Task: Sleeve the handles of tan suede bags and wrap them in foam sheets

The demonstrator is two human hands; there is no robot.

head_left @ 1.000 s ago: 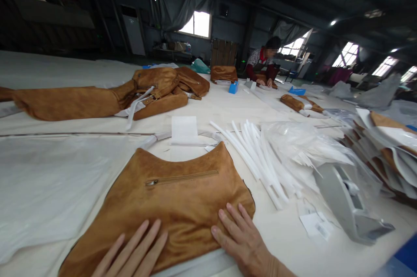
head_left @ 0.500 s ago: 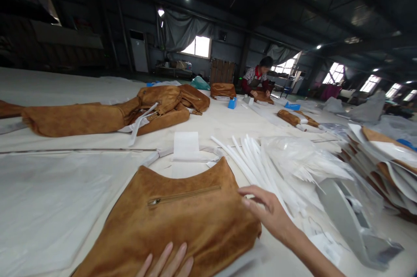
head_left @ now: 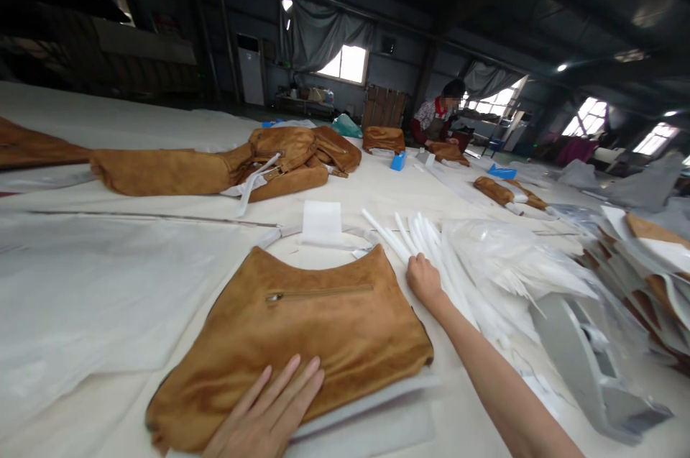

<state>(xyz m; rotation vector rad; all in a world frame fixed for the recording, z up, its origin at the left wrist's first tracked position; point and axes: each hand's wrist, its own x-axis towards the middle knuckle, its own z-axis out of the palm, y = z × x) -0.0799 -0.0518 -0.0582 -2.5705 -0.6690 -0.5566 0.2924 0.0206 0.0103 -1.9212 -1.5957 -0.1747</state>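
A tan leather handbag (head_left: 323, 321) lies flat before me, with a zipper (head_left: 318, 293) across its upper part. Its strap, wrapped in white, loops out at the top past a white sheet (head_left: 322, 222). On the bag's lower part my left hand (head_left: 269, 400) rests flat, fingers stretched out. Right of the bag, my right hand (head_left: 423, 277) is closed at a bunch of long white strips (head_left: 431, 239); one strip runs into its fingers, which are partly hidden. A pale sheet (head_left: 377, 422) shows beneath the bag's lower edge.
More tan bags (head_left: 285, 156) lie across the table at the back left. Clear plastic bags (head_left: 496, 257) and a grey tape dispenser (head_left: 587, 364) are at right, beside stacked brown and white pieces (head_left: 636, 278). Translucent sheeting (head_left: 97, 285) covers the left. A co-worker (head_left: 436, 116) stands far back.
My right hand has left the bag's right edge, reached forward to the white strips and closed there. My left hand stays on the bag. The view has shifted slightly.
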